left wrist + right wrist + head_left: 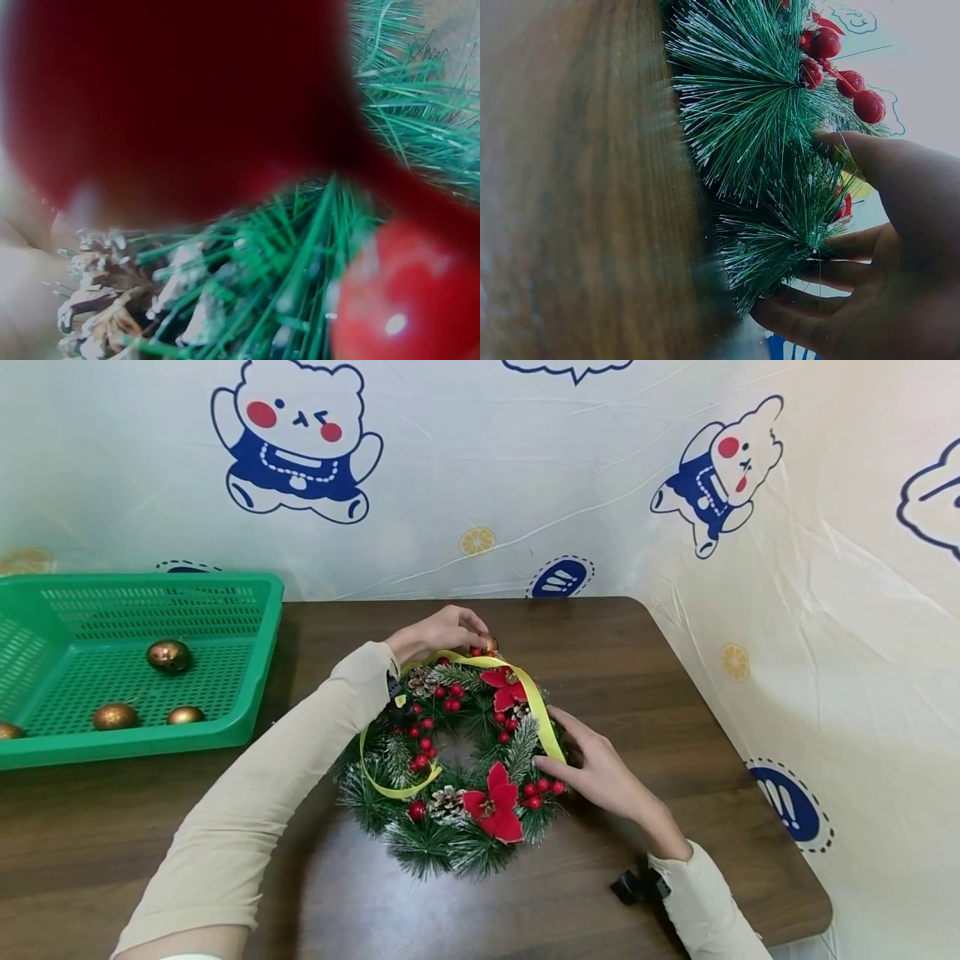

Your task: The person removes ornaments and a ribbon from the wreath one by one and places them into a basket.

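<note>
A green Christmas wreath [465,852] lies on the table, dressed with red berries, pinecones and red poinsettia flowers [495,806]. A yellow ribbon [536,706] runs loosely over its far and right sides. At the wreath's far edge my left hand [438,631] pinches a copper-coloured bauble [490,642], partly hidden by the fingers. On the right side my right hand [600,772] grips the wreath, thumb over the greenery and fingers round its outer edge, as the right wrist view shows. Blurred red berries [405,292] and a pinecone [112,307] fill the left wrist view.
To the left stands a green plastic basket [255,693] with several copper baubles [168,656] inside. The brown wooden table [600,643] meets a wall sheet [450,460] printed with cartoon bears at its back and right.
</note>
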{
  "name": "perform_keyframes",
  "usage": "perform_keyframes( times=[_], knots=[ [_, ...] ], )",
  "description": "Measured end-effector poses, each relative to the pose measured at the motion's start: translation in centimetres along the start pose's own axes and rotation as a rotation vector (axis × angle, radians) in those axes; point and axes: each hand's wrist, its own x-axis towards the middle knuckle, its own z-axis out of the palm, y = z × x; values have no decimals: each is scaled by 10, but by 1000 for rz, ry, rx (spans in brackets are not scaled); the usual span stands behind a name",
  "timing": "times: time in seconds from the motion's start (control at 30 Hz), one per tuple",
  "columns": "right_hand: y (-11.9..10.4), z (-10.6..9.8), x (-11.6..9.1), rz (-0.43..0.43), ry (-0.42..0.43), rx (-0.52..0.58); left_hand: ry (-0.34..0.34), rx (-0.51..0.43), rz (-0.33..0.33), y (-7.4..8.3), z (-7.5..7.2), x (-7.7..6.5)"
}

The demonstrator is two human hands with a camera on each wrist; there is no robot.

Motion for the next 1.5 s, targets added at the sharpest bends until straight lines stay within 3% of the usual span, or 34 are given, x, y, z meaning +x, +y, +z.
perform_keyframes(
  times=[0.43, 0.87, 1.13, 1.5],
  knots=[
    [2, 0, 1, 1, -3, 5, 52, -128, 32, 5, -9, -5],
    [0, 0, 0, -8, 0, -7, 90, -153, 38, 12, -16, -17],
    [-3, -3, -1, -2, 6, -21, 108, -132, 65, 17, -24, -30],
    [-5, -1, -1, -9, -1, -20, 130, -10, 85, 10, -29, -48]
  ],
)
